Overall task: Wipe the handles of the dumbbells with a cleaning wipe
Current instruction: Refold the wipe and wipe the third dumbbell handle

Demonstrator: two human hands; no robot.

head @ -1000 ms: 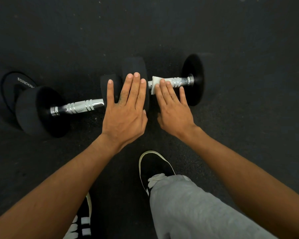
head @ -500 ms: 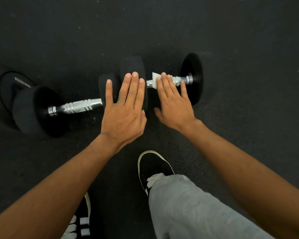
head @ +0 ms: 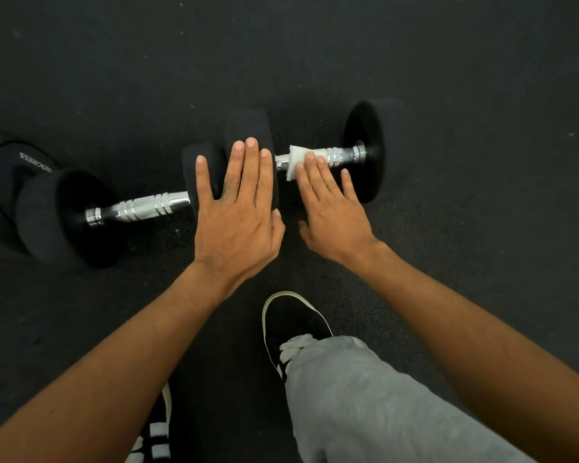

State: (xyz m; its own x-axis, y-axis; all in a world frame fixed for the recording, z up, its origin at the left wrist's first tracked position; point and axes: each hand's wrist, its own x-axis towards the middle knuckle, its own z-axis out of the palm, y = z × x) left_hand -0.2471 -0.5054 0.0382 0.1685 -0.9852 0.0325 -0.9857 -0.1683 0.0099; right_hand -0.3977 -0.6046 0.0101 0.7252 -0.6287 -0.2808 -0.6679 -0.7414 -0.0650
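Note:
Two black dumbbells with chrome handles lie on the dark floor. The right dumbbell (head: 363, 152) has its handle (head: 343, 156) partly covered by a white cleaning wipe (head: 296, 162). My right hand (head: 331, 208) presses the wipe onto that handle with straight fingers. My left hand (head: 241, 208) lies flat, fingers straight, on the inner black weight heads (head: 248, 128) where the two dumbbells meet. The left dumbbell (head: 64, 212) shows its bare handle (head: 144, 207).
A black weight plate with white lettering (head: 17, 168) lies at the far left behind the left dumbbell. My black shoe with white laces (head: 291, 325) and grey trouser leg (head: 365, 402) are below the hands; a second shoe (head: 154, 432) is at the bottom edge.
My right hand slid right along the handle with the wipe, then back left, so more chrome shows on the right. My left hand stays in place.

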